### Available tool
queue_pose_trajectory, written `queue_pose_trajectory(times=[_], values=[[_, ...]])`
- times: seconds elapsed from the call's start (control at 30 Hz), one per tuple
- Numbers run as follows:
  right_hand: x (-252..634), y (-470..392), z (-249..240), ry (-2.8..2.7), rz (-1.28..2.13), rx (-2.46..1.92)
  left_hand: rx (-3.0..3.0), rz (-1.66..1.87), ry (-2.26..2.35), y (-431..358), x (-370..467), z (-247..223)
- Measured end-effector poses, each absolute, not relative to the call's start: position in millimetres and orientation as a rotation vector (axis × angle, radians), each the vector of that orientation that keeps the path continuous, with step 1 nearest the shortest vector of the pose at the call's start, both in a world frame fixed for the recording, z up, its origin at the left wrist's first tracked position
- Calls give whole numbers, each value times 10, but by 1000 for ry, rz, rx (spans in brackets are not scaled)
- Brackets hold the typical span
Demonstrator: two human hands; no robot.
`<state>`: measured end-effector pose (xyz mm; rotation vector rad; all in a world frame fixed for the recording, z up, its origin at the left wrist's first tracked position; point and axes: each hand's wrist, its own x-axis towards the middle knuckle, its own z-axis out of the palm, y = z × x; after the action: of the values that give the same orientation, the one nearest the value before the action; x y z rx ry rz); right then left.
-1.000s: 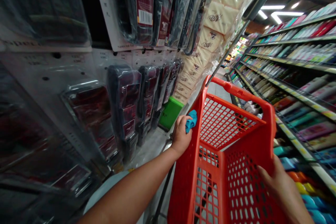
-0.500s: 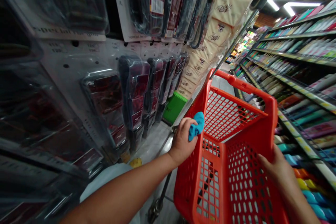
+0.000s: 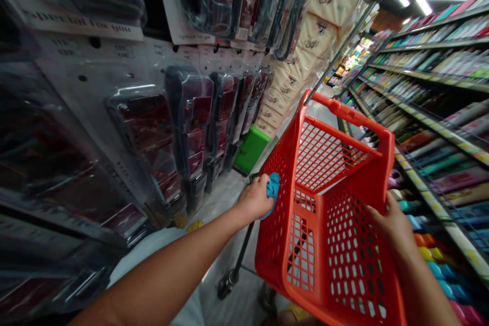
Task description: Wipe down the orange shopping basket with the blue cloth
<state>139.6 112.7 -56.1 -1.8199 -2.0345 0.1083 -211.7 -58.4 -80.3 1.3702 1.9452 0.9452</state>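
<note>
A red plastic shopping cart (image 3: 324, 209) with perforated walls stands tilted in view, with no goods visible inside. My left hand (image 3: 255, 197) is closed around a bunched blue cloth (image 3: 272, 188). It holds the cloth against the outer face of the cart's left wall. My right hand (image 3: 391, 221) grips the rim of the cart's right wall, thumb on the inner side and fingers hidden behind it.
Packaged goods in clear plastic (image 3: 194, 122) hang along the left. Cream-coloured packs (image 3: 324, 0) and a green box (image 3: 252, 150) stand beyond them. Stocked shelves (image 3: 439, 127) line the right side. A cart wheel (image 3: 228, 281) rests on the grey floor.
My left hand has moved the blue cloth from the top of the cart's left rim down and left onto the outer wall. The cart appears slightly shifted left; my right hand stays on it.
</note>
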Motion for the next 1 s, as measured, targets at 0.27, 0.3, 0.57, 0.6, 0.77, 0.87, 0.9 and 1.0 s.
queue_pose_trajectory(times=[0.27, 0.3, 0.57, 0.6, 0.77, 0.87, 0.9, 1.0], values=[[1375, 1160, -550, -1991, 189, -1809, 1526, 671, 1586, -595, -2453, -639], [1372, 1157, -545, -1995, 191, -1795, 1552, 663, 1553, -612, -2461, -610], [1338, 1137, -504, -1973, 211, -1836, 1657, 411, 1509, -709, -2374, -621], [1344, 1130, -509, -1968, 211, -1834, 1682, 389, 1445, -731, -2405, -574], [1393, 1102, -552, -1952, 230, -1775, 1721, 310, 1237, -793, -2472, -451], [1399, 1099, -565, -1943, 221, -1782, 1708, 285, 1256, -772, -2439, -495], [1394, 1097, -564, -1944, 215, -1782, 1705, 295, 1245, -760, -2447, -495], [1363, 1076, -547, -1958, 215, -1758, 1656, 477, 1176, -724, -2537, -426]])
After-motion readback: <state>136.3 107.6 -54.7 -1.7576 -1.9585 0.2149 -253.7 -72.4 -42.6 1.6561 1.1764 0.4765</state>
